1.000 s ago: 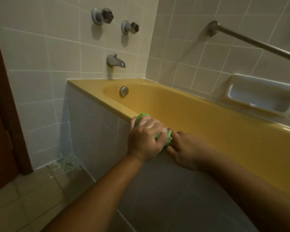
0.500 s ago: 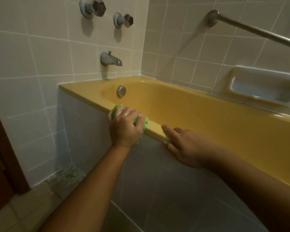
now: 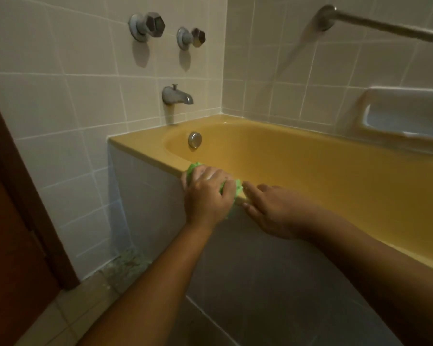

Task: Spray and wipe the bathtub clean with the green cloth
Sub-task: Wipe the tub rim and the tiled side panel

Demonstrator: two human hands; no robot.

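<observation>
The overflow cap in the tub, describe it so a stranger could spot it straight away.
Find the yellow tub. On its inner end wall, below the spout, sits the overflow cap. It is the only round metal disc set in yellow; the taps stand higher, on tile.

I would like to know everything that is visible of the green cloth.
The cloth is bright green, looks soft and nubbly, and is bunched into a wad. The left hand grips it from above and hides most of it; green shows only at the hand's edges. It lies on the front rim of the yellow tub, spilling slightly over the outer edge. The right hand lies close beside it; contact is unclear.
</observation>
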